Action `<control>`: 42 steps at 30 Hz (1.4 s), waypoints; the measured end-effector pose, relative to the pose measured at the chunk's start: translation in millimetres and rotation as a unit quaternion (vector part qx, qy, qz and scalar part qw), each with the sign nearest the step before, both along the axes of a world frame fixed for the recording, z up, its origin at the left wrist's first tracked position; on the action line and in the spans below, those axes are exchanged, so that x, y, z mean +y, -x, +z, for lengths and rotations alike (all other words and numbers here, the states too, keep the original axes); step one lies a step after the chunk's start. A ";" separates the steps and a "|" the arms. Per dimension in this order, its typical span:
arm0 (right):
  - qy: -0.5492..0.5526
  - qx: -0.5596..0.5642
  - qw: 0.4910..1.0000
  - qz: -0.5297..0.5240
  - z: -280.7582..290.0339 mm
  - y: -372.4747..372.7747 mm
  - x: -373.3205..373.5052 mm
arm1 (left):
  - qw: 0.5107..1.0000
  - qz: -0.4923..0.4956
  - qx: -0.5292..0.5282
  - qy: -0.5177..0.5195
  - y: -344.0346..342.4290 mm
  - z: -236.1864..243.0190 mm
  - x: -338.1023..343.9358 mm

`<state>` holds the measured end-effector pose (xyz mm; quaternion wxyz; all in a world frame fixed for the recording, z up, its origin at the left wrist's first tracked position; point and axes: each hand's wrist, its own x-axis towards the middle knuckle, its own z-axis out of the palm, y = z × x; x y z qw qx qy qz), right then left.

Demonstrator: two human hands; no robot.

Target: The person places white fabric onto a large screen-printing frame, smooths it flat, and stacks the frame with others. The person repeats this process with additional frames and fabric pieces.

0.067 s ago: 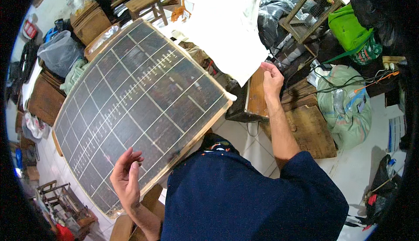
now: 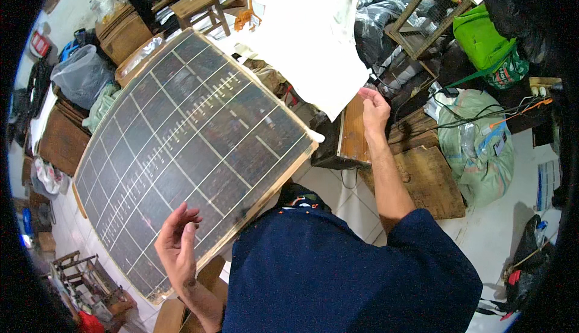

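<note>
In front of me on the left lies a large dark board (image 2: 175,152), tilted in view, marked with a pale grid and short ruler-like ticks. Over its near edge hovers my left hand (image 2: 178,242), fingers loosely curled and apart, with nothing in it. A white cloth (image 2: 307,37), perhaps a garment, hangs beyond the board's far right side, so bright that its details are lost. My right hand (image 2: 375,113) is raised at the cloth's right edge, thumb and fingers pinched together there; the exact grip is partly hidden.
Beneath the cloth's lower corner stands a wooden box (image 2: 353,131). To the right are a brown board (image 2: 425,182) on the floor, a stuffed pale green sack (image 2: 476,146) with cables, and a bright green bag (image 2: 485,40). A wooden stool (image 2: 198,4) stands at the back left.
The board and the cloth sit very slightly further left in view. Both hands keep nearly the same pose.
</note>
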<state>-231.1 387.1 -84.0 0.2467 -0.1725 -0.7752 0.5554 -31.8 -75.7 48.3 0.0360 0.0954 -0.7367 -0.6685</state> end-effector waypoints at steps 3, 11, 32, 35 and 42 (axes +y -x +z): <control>0.041 -0.065 0.997 -0.014 -59.7 30.5 28.1 | 0.998 -0.060 0.000 -0.001 34.1 -4.4 45.8; -0.131 -0.192 0.969 0.086 -173.4 110.7 47.8 | 0.981 -0.165 0.022 0.099 88.4 -7.4 135.7; -0.166 0.430 0.857 0.232 80.1 90.3 0.6 | 0.855 -0.257 0.354 0.279 285.0 5.4 308.1; -0.152 0.422 0.883 0.139 58.1 92.9 2.4 | 0.860 -0.246 0.354 0.273 282.9 20.6 314.3; -0.145 0.114 0.983 0.013 -24.7 94.5 35.6 | 0.808 -0.104 0.524 0.248 205.2 53.0 268.5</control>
